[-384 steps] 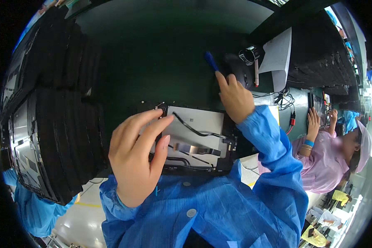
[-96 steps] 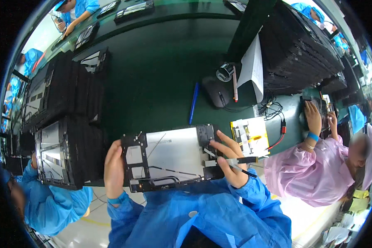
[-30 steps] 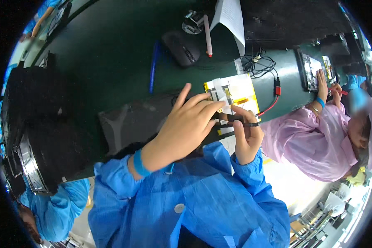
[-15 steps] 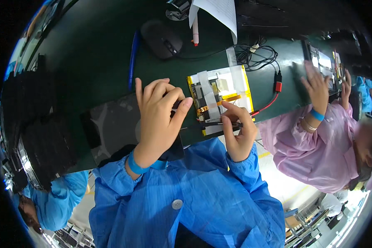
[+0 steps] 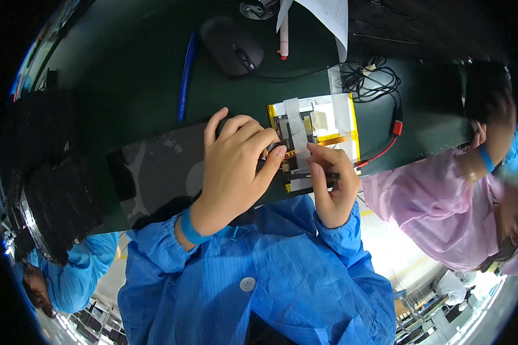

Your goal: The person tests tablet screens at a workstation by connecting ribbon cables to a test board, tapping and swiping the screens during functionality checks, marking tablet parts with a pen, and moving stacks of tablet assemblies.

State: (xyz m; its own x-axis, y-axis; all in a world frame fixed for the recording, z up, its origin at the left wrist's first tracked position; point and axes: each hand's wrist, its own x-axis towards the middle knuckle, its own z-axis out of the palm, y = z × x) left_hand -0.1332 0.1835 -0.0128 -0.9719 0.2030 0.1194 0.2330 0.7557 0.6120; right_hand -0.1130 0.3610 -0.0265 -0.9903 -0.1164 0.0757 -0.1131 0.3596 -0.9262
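Note:
A battery pack with a circuit board, white with yellow edges, lies on the dark green table with pale tape strips across it. An orange flex cable crosses its middle. My left hand reaches over the board's left edge, thumb and forefinger closed around a small black piece, mostly hidden. My right hand is at the board's lower right, its bent fingers closed on a slim dark tool whose shape is largely hidden. Under my left forearm lies a dark glossy panel.
Beyond the board are a black mouse, a blue pen, a pale pink marker, a paper sheet and a coiled black cable. A red connector leads to the board. A co-worker in pink sits at right.
My left hand has moved right, its fingertips now at the board's left edge. The slim tool no longer points left below the board. The co-worker's hand at right has moved farther right.

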